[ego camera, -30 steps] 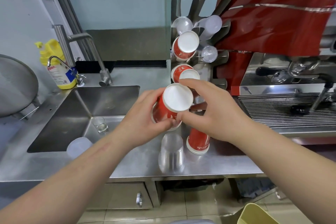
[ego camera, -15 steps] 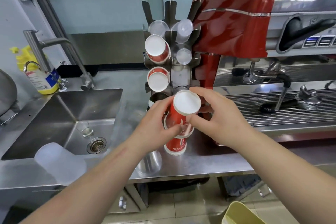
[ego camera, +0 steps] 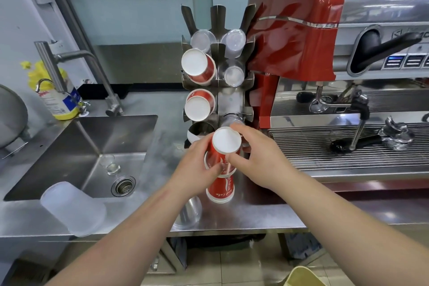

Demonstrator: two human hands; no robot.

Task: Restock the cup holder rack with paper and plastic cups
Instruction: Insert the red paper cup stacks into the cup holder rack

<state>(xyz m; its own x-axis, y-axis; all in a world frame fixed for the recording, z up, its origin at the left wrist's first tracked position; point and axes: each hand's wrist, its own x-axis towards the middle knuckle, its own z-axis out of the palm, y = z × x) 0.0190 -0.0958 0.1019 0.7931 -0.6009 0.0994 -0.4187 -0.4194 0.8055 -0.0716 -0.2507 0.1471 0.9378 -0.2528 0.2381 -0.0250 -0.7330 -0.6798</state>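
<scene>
Steel counter ran under everything, sink to the left. Above it, tilted toward the rack, was a red paper cup, white base up. The left hand curled round its lower body; the right hand pinched its base end, both forearms reaching in from below. It seemed to lift off a red stack, though the fingers hid the join. Beside the rack stood an espresso machine.
</scene>
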